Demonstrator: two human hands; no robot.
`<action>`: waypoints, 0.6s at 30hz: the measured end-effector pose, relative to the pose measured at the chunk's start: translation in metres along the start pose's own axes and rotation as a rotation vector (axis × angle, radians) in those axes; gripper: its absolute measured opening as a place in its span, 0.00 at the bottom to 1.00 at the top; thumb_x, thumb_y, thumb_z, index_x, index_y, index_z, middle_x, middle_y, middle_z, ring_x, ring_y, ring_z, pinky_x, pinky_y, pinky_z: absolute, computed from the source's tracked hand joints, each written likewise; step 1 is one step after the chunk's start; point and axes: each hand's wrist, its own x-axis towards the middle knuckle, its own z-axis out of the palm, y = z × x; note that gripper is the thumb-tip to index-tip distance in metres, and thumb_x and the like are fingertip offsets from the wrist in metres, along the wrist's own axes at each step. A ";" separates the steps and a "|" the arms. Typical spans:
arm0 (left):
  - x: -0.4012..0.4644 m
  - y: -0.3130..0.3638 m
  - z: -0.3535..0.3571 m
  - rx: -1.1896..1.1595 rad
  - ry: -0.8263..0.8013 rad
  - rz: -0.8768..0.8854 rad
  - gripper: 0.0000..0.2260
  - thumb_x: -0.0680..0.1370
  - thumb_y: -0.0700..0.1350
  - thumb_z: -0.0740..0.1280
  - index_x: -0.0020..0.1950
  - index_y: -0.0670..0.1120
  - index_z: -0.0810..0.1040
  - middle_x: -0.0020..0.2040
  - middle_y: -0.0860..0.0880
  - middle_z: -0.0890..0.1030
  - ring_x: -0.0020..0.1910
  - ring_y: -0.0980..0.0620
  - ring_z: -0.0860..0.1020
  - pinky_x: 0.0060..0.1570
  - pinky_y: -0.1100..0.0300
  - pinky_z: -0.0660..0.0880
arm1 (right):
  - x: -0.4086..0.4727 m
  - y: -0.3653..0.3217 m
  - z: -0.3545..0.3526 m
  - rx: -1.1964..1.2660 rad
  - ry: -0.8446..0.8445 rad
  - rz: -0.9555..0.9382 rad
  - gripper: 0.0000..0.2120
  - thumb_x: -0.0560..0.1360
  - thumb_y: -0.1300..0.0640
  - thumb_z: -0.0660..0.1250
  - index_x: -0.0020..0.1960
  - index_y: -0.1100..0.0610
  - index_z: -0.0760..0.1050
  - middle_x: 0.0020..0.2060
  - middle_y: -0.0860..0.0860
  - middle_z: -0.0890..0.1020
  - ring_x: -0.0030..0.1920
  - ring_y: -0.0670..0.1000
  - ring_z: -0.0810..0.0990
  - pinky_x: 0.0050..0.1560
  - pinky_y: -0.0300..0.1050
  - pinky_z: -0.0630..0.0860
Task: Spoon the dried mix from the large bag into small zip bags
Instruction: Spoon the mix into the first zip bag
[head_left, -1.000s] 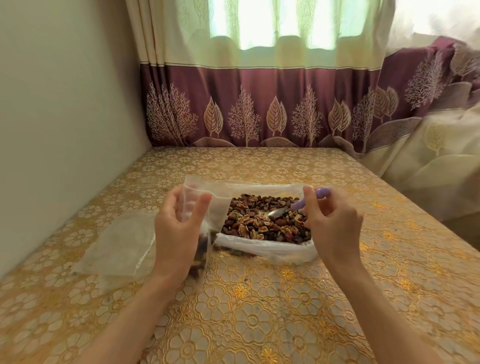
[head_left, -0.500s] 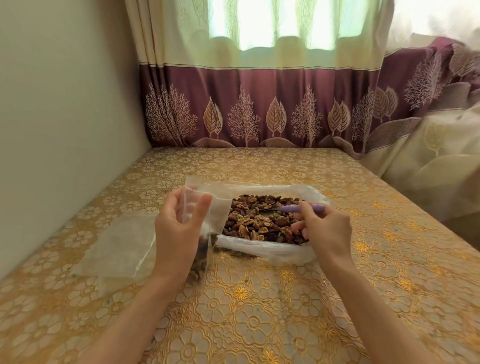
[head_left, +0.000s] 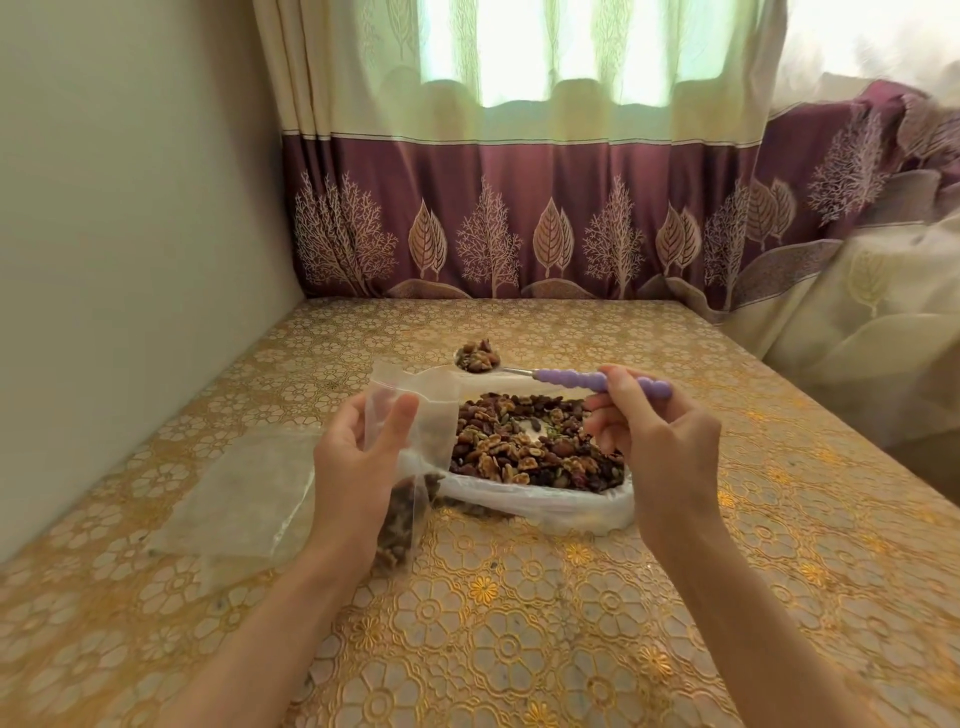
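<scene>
1. In the middle of the table, the large bag (head_left: 540, 501) lies open with its white plastic rim rolled down, and the dried mix (head_left: 530, 449) of nuts and dark fruit fills it, with a pale gap showing near the centre.
2. Above the far left corner of that bag, a spoon (head_left: 545, 368) is held roughly level, its metal bowl heaped with mix and its lilac beaded handle running to the right.
3. The right hand (head_left: 654, 441) pinches the handle between thumb and curled fingers near the handle's far end; the rest of the fingers are folded under it.
4. Just below and left of the spoon's bowl, the small zip bag (head_left: 410, 415) stands upright, its mouth pulled open and its lower part already holding some mix against the table.
5. The left hand (head_left: 358, 467) grips this bag at its upper part, thumb on one wall and fingers on the other, the fingers only partly curled.
6. To the left, touching the left wrist area, a stack of empty clear bags (head_left: 244, 493) lies flat on the gold floral tablecloth (head_left: 519, 649).
7. Beyond the table hangs a maroon curtain (head_left: 519, 218) with tree and leaf patterns, and a plain wall (head_left: 130, 208) runs along the left.
</scene>
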 end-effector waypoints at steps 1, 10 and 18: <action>0.000 0.000 0.000 -0.005 -0.003 -0.006 0.23 0.63 0.66 0.66 0.50 0.53 0.77 0.37 0.57 0.79 0.36 0.65 0.77 0.39 0.70 0.72 | -0.002 -0.002 0.002 0.011 -0.028 -0.018 0.10 0.77 0.62 0.65 0.40 0.56 0.81 0.28 0.50 0.80 0.28 0.47 0.76 0.28 0.35 0.72; -0.002 0.001 0.002 -0.050 -0.017 -0.019 0.20 0.62 0.64 0.67 0.45 0.52 0.77 0.33 0.58 0.80 0.31 0.63 0.77 0.36 0.66 0.73 | -0.012 -0.009 0.008 0.040 -0.344 -0.041 0.07 0.76 0.67 0.61 0.49 0.63 0.78 0.32 0.55 0.78 0.33 0.50 0.76 0.33 0.39 0.74; -0.001 0.002 0.001 -0.021 0.009 0.000 0.23 0.63 0.64 0.67 0.50 0.51 0.76 0.39 0.56 0.80 0.35 0.60 0.76 0.44 0.61 0.74 | -0.004 -0.004 0.001 0.084 -0.181 0.009 0.06 0.78 0.65 0.62 0.50 0.60 0.78 0.32 0.50 0.81 0.31 0.46 0.77 0.28 0.37 0.72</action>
